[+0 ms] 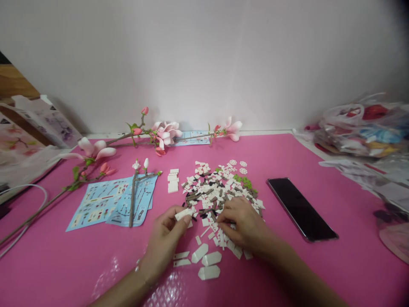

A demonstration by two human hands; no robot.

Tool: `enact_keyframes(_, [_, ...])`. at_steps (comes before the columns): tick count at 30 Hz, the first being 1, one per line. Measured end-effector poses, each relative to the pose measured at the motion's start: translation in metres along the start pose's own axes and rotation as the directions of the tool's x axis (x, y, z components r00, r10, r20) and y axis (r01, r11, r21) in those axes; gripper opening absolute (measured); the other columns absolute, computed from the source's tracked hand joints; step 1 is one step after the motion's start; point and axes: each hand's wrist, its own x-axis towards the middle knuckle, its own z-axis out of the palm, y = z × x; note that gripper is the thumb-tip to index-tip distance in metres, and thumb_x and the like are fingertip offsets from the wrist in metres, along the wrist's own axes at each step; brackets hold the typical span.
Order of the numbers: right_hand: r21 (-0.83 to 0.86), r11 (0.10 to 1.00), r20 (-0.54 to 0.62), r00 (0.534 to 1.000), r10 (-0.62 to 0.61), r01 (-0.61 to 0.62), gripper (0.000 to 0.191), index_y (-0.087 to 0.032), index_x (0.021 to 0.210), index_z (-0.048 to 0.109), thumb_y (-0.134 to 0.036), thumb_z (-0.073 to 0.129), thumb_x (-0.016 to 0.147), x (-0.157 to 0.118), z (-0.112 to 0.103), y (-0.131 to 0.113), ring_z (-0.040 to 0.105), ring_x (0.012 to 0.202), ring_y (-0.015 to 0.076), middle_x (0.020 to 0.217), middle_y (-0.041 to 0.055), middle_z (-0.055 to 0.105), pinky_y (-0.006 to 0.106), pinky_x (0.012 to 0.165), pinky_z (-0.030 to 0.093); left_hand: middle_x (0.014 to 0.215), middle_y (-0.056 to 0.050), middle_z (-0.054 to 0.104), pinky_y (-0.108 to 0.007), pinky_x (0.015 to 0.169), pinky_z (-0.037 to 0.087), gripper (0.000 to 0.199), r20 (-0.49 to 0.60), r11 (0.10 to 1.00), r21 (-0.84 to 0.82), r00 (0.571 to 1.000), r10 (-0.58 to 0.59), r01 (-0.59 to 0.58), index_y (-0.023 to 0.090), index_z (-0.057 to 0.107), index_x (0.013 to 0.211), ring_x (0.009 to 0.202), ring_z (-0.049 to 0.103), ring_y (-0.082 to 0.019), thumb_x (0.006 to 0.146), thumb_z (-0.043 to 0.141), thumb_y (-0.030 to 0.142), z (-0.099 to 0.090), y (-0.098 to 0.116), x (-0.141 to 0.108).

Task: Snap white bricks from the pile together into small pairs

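My left hand (pixel 168 230) pinches a white brick piece (pixel 183 214) between thumb and fingers, at the left edge of a pile of small white, brown, black and green pieces (pixel 207 187). My right hand (pixel 239 221) rests over the pile's right part with its fingers drawn together; whatever lies between the fingertips is too small to make out. Several large white pointed plates (pixel 209 272) lie on the pink mat in front of the pile. A stack of white plates (pixel 173 181) stands behind my left hand.
Blue instruction sheets (pixel 96 202) lie at the left, with a brown brick branch (pixel 132 200) on top. Flowering branches (pixel 166 133) stretch along the back and left. A black phone (pixel 302 209) lies at the right, beyond it plastic bags (pixel 364 128).
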Motion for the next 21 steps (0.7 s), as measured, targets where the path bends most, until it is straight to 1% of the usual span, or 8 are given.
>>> enact_keyframes(2, [0.010, 0.999, -0.059, 0.998, 0.033, -0.032, 0.016, -0.019, 0.069, 0.066, -0.013, 0.055, 0.080, 0.000, 0.002, 0.003, 0.051, 0.070, 0.0166, 0.067, 0.0017, 0.058, 0.032, 0.070, 0.036, 0.062, 0.002, 0.058, -0.019, 0.052, 0.039, 0.021, -0.043, 0.997, -0.076, 0.999, 0.011, -0.014, 0.018, 0.062, 0.074, 0.056, 0.051, -0.011, 0.078, 0.065, 0.038, 0.000, -0.001, 0.000])
enact_keyframes(5, [0.016, 0.997, -0.137, 0.988, 0.077, -0.075, 0.018, -0.018, 0.077, 0.067, -0.013, 0.051, 0.082, 0.002, 0.004, 0.005, 0.052, 0.074, 0.0189, 0.073, 0.0054, 0.059, 0.033, 0.069, 0.040, 0.052, 0.007, 0.046, -0.016, 0.044, 0.033, 0.021, -0.128, 0.982, -0.184, 0.992, 0.016, -0.040, 0.019, 0.058, 0.071, 0.046, 0.040, -0.007, 0.079, 0.065, 0.036, 0.000, 0.001, 0.001])
enact_keyframes(8, [0.006, 0.997, -0.179, 0.981, 0.073, -0.073, 0.022, -0.017, 0.091, 0.069, -0.012, 0.050, 0.081, 0.003, 0.005, 0.007, 0.055, 0.086, 0.0227, 0.090, 0.0099, 0.062, 0.038, 0.077, 0.043, 0.047, 0.009, 0.038, -0.015, 0.038, 0.027, 0.025, -0.207, 0.972, -0.228, 0.978, 0.005, -0.053, 0.019, 0.053, 0.067, 0.041, 0.033, -0.005, 0.079, 0.065, 0.037, 0.000, 0.004, 0.002])
enact_keyframes(11, [-0.058, 0.995, -0.158, 0.985, 0.067, -0.077, 0.030, -0.018, 0.105, 0.066, -0.013, 0.051, 0.080, 0.002, 0.010, 0.010, 0.051, 0.108, 0.0281, 0.113, 0.0127, 0.059, 0.047, 0.091, 0.040, 0.045, 0.010, 0.037, -0.016, 0.035, 0.025, 0.030, -0.232, 0.977, -0.210, 0.973, -0.007, -0.043, 0.019, 0.049, 0.063, 0.038, 0.030, -0.005, 0.079, 0.064, 0.039, 0.000, 0.006, 0.003])
enact_keyframes(14, [-0.143, 0.982, -0.093, 0.989, 0.111, -0.124, 0.035, -0.019, 0.116, 0.062, -0.019, 0.053, 0.082, 0.000, 0.015, 0.012, 0.042, 0.122, 0.0323, 0.130, 0.0140, 0.052, 0.055, 0.100, 0.032, 0.046, 0.009, 0.039, -0.016, 0.036, 0.025, 0.028, -0.222, 0.978, -0.206, 0.975, -0.003, -0.044, 0.018, 0.051, 0.064, 0.039, 0.032, -0.005, 0.077, 0.066, 0.038, 0.000, 0.005, 0.003])
enact_keyframes(17, [-0.185, 0.970, -0.046, 0.987, 0.154, -0.160, 0.040, -0.018, 0.122, 0.058, -0.024, 0.052, 0.083, 0.000, 0.017, 0.011, 0.038, 0.128, 0.0338, 0.137, 0.0147, 0.047, 0.058, 0.102, 0.030, 0.046, 0.009, 0.038, -0.016, 0.036, 0.026, 0.029, -0.198, 0.972, -0.233, 0.980, -0.007, -0.040, 0.019, 0.049, 0.063, 0.039, 0.032, -0.006, 0.077, 0.066, 0.038, 0.000, 0.004, 0.004])
enact_keyframes(19, [-0.183, 0.970, -0.028, 0.988, 0.155, -0.157, 0.041, -0.018, 0.125, 0.056, -0.026, 0.051, 0.085, 0.000, 0.016, 0.010, 0.037, 0.130, 0.0327, 0.139, 0.0142, 0.046, 0.058, 0.103, 0.029, 0.047, 0.009, 0.040, -0.016, 0.038, 0.029, 0.028, -0.183, 0.970, -0.242, 0.983, -0.015, -0.031, 0.019, 0.050, 0.063, 0.040, 0.034, -0.006, 0.078, 0.065, 0.038, 0.001, 0.003, 0.004])
enact_keyframes(21, [-0.175, 0.972, -0.036, 0.987, 0.154, -0.158, 0.042, -0.017, 0.127, 0.054, -0.027, 0.049, 0.086, 0.001, 0.016, 0.010, 0.036, 0.131, 0.0311, 0.140, 0.0139, 0.045, 0.058, 0.105, 0.027, 0.047, 0.009, 0.040, -0.015, 0.039, 0.030, 0.027, -0.177, 0.969, -0.247, 0.984, -0.023, -0.022, 0.019, 0.051, 0.064, 0.041, 0.035, -0.006, 0.078, 0.065, 0.037, 0.001, 0.004, 0.004])
